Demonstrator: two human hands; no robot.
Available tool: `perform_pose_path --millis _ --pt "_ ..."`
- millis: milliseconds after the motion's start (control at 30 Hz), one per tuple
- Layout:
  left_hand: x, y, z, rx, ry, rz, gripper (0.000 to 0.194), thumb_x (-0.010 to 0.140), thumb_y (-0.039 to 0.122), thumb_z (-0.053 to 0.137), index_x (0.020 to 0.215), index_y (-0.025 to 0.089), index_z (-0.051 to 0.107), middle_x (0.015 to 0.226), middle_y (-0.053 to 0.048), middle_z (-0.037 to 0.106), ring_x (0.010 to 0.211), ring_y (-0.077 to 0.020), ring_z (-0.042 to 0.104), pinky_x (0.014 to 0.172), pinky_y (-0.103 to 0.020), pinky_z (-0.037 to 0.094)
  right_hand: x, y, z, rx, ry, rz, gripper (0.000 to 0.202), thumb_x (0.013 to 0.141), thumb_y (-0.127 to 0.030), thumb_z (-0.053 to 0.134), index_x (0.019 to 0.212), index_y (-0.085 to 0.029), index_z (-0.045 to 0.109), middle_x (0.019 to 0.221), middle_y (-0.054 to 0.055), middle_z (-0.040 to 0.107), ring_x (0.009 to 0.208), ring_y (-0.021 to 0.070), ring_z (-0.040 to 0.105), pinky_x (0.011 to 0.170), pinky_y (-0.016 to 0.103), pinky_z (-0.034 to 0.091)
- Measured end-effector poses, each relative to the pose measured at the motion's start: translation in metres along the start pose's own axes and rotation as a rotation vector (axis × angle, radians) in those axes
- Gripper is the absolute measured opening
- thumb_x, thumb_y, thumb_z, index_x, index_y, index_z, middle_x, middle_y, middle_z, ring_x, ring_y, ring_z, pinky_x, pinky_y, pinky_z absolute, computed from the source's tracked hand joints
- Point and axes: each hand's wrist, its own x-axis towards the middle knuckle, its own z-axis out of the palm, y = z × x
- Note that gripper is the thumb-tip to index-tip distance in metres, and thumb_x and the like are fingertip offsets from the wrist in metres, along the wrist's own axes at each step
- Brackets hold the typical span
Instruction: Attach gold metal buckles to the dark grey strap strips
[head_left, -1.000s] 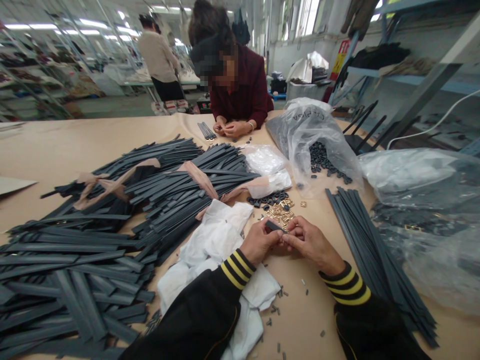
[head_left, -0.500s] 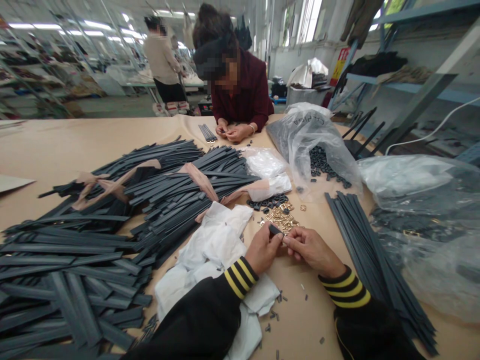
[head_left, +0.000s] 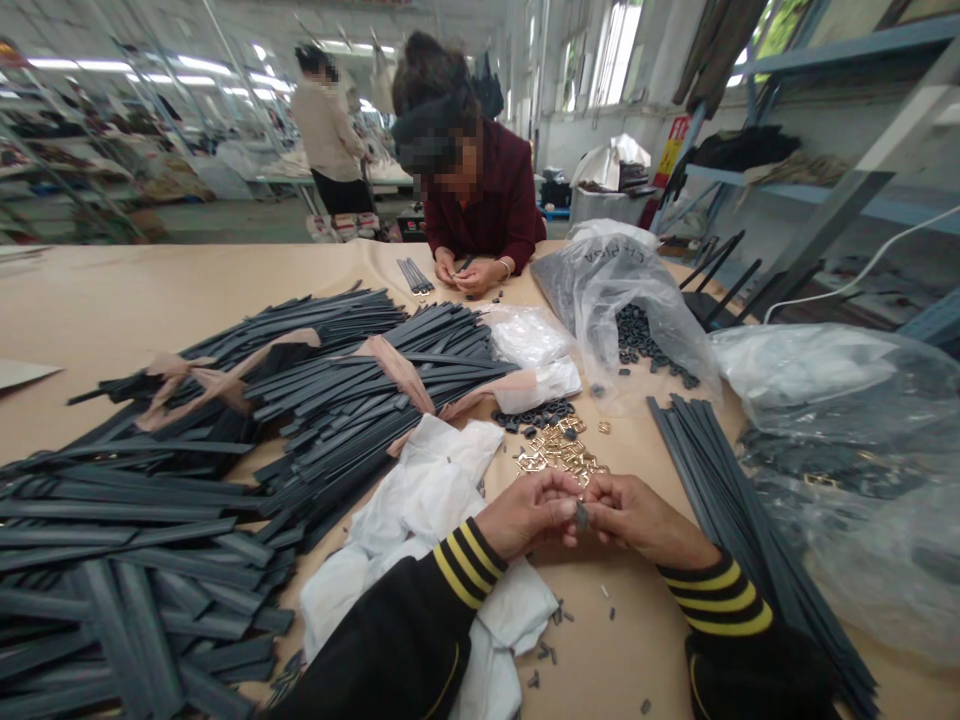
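My left hand (head_left: 529, 514) and right hand (head_left: 651, 518) pinch a small dark piece (head_left: 581, 515) near frame centre, just below the gold buckles (head_left: 559, 448). A loosened pinch could, I judge, drop it onto the desk (head_left: 592, 655). Its visible part seems to point toward the frame's bottom; fingers hide its long axis.

Table (head_left: 225, 268): tan-covered, spanning the frame
Left: dark strips (head_left: 375, 375) in heaps (some tied with pinkish cloth (head_left: 401, 370))
Centre: gold buckles (head_left: 559, 450), white cloth (head_left: 420, 480)
Right: clear bags (head_left: 825, 365), more dark strips (head_left: 731, 490)
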Motion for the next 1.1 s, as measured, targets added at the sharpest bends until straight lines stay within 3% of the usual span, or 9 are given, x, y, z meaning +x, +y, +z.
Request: perform_pose_path --millis 100,200,400,600,767,900,1100 --pt "-0.003 0.001 0.000 -0.003 -0.081 -0.118 0.040 0.058 0.035 0.071 0.081 0.014 0.046 0.065 0.002 0.052 0.053 -0.0061 0.051 0.053 -0.020 0.044 -0.002 -0.001 0.002 0.010 -0.053 0.027 0.026 0.072 -0.040 0.057 0.067 -0.018 0.045 0.048 -0.006 0.051 0.036 0.0038 0.037 0.035 0.015 0.025" --pt "-0.003 0.001 -0.001 0.009 -0.094 -0.141 0.039 0.057 0.036 0.071 0.075 0.014 0.044 0.058 0.003 0.050 0.049 -0.0060 0.049 0.049 -0.019 0.042 -0.001 -0.001 0.004 -0.001 -0.046 0.035 0.025 0.072 -0.040 0.056 0.067 -0.017 0.046 0.048 -0.006 0.051 0.035 0.0040 0.039 0.035 0.015 0.026" --pt "0.002 -0.001 -0.002 0.030 0.110 -0.020 0.040 0.056 0.036 0.072 0.070 0.014 0.042 0.063 0.002 0.053 0.053 -0.0065 0.050 0.050 -0.018 0.039 0.000 -0.003 0.000 -0.044 -0.072 -0.007 0.032 0.077 -0.045 0.047 0.073 -0.014 0.055 0.056 -0.002 0.054 0.040 0.0049 0.042 0.039 0.017 0.031" --pt "0.005 -0.001 -0.002 0.121 0.200 0.105 0.037 0.059 0.038 0.069 0.065 0.014 0.041 0.056 0.003 0.054 0.052 -0.0076 0.050 0.054 -0.021 0.038 -0.005 -0.010 -0.007 -0.132 -0.152 -0.173 0.035 0.076 -0.047 0.049 0.087 -0.016 0.059 0.066 -0.002 0.052 0.056 0.0091 0.043 0.051 0.020 0.034" --pt "0.005 -0.002 -0.002 0.119 0.197 0.124 0.037 0.058 0.037 0.069 0.067 0.014 0.041 0.057 0.002 0.055 0.052 -0.0085 0.051 0.054 -0.022 0.040 -0.003 -0.004 -0.009 -0.160 -0.085 -0.084 0.038 0.080 -0.050 0.039 0.074 -0.015 0.053 0.053 -0.005 0.041 0.045 0.0073 0.033 0.044 0.020 0.026" --pt "0.007 -0.004 -0.006 0.124 0.224 0.093 0.037 0.057 0.037 0.069 0.069 0.015 0.041 0.056 0.003 0.055 0.050 -0.0079 0.051 0.053 -0.022 0.041 0.001 -0.002 -0.006 -0.327 -0.003 -0.118 0.038 0.084 -0.046 0.035 0.060 -0.017 0.044 0.052 -0.005 0.040 0.048 0.0083 0.035 0.047 0.021 0.027" --pt "0.006 -0.006 -0.004 0.394 0.190 -0.029 0.027 0.068 0.039 0.056 0.071 0.014 0.047 0.049 0.004 0.051 0.039 -0.0071 0.048 0.039 -0.018 0.038 0.004 -0.004 0.004 -0.441 0.003 -0.153 0.039 0.085 -0.043 0.032 0.059 -0.018 0.045 0.052 -0.004 0.042 0.050 0.0094 0.039 0.049 0.022 0.031"
